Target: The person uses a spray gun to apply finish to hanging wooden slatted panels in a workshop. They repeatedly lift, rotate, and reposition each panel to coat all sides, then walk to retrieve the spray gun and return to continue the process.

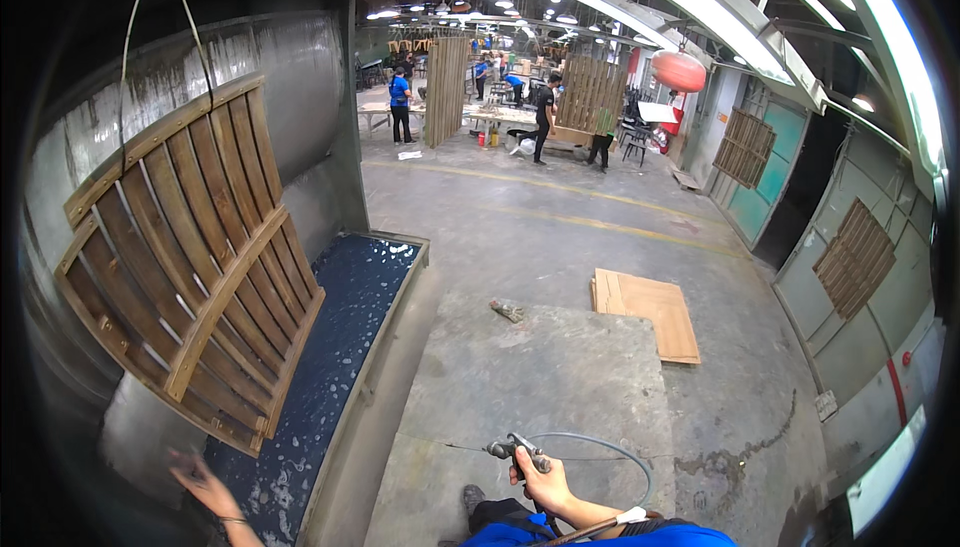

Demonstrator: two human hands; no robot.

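My right hand [545, 485] grips a spray gun [502, 449], its nozzle pointing left. A grey hose [640, 467] loops up from behind the gun. Down at the lower left, my left hand [207, 490] is held out with its fingers apart and nothing in it, slightly blurred. Just above that hand hangs a slatted brown wooden panel [215, 292], tilted and made of curved rails and narrow slats. A looped cord [195, 32] runs up from the panel's top. The left fingers appear apart from the panel's lower corner.
Beneath the panel lies a long trough [415, 277] of dark, foamy water, backed by a metal wall [300, 57]. Flat wooden boards [660, 322] rest on the floor ahead. Slatted panels [855, 259] hang along the right wall. Several people work around tables far off.
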